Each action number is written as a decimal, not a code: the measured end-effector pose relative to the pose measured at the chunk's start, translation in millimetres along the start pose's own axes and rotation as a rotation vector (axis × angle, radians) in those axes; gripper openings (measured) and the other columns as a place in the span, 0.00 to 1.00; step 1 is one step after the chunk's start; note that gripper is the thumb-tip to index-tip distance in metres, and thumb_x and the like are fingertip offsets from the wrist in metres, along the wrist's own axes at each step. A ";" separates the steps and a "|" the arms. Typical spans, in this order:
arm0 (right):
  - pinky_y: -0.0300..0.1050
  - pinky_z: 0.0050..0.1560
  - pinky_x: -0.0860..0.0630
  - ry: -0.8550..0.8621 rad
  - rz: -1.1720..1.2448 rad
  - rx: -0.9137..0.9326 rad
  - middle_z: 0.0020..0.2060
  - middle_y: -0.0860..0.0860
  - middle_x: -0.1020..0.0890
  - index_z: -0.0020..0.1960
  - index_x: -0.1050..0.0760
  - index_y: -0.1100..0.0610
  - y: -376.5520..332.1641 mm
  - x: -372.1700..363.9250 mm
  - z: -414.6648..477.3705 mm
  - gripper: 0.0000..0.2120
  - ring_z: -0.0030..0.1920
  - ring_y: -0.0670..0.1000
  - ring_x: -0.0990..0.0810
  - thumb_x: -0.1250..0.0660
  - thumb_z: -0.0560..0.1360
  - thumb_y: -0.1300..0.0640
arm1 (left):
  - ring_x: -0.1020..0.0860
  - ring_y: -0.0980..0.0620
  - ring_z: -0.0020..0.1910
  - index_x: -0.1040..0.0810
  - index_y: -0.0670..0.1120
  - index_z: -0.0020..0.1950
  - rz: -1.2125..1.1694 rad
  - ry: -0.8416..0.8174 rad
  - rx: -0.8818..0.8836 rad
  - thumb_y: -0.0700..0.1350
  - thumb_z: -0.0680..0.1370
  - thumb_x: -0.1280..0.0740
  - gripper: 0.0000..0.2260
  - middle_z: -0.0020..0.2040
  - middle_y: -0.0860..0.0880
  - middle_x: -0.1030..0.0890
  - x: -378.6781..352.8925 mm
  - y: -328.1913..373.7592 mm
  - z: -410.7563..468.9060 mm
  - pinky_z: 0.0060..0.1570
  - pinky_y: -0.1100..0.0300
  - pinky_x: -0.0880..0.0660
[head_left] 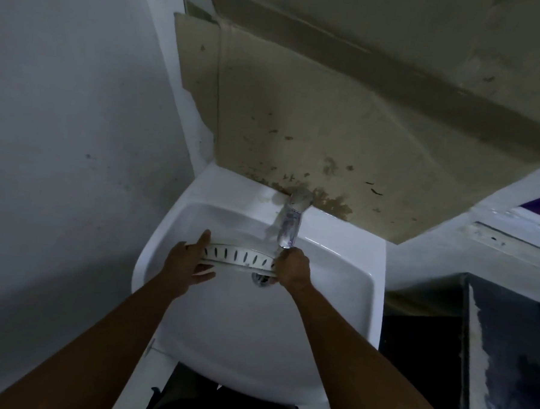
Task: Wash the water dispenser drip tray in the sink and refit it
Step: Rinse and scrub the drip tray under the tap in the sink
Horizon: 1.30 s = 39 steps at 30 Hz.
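The white drip tray (239,256), with a row of dark slots along its top, is held over the basin of the white sink (336,289), just under the chrome tap (291,219). My left hand (187,262) holds the tray's left end, index finger stretched along its far edge and the other fingers under it. My right hand (292,266) grips the right end, right below the tap's spout. The drain (260,279) shows beneath the tray. I cannot tell whether water runs.
Stained brown cardboard (329,120) covers the wall behind the sink. A grey wall (72,131) stands close on the left. A white ledge (480,228) and a dark surface (504,357) lie to the right.
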State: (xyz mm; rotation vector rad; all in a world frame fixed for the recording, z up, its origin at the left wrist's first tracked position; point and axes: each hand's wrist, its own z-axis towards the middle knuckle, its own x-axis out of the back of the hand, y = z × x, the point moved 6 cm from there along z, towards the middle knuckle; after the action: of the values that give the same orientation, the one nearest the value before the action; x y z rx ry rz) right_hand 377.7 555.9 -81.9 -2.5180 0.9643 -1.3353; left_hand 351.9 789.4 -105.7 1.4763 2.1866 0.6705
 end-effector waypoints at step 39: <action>0.51 0.53 0.28 0.421 -0.430 0.864 0.57 0.58 0.21 0.63 0.27 0.61 -69.1 125.4 -57.7 0.16 0.52 0.61 0.24 0.42 0.81 0.52 | 0.22 0.50 0.53 0.29 0.49 0.36 0.775 -0.279 -0.581 0.34 0.63 0.25 0.15 0.55 0.52 0.20 -85.7 12.3 -36.3 0.40 0.66 0.25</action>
State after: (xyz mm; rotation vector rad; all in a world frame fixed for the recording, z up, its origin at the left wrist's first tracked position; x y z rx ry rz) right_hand 416.0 545.9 67.3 -1.8302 -0.1752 -1.8990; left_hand 369.8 707.6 -63.3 1.8964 1.0282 1.1318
